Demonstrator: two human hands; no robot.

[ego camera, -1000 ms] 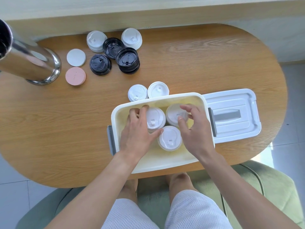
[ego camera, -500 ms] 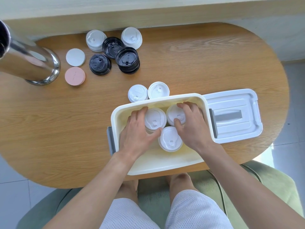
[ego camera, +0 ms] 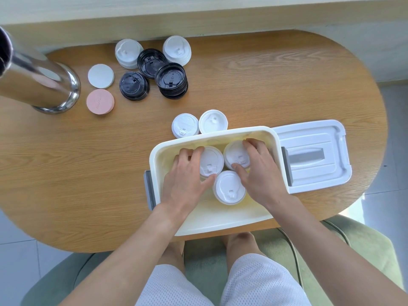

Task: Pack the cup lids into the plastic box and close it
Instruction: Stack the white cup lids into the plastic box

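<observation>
As both hands sank deeper into the plastic box [ego camera: 212, 226], the left hand [ego camera: 187, 180] and right hand [ego camera: 258, 173] each gripped a white lid stack [ego camera: 210, 161] — two more stacks [ego camera: 198, 125] waited just beyond the fingertips.

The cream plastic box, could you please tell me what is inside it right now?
Three stacks of white cup lids: one gripped by the left hand, one by the right hand, one free. Stack depth and the floor beneath the hands are hidden.
</observation>
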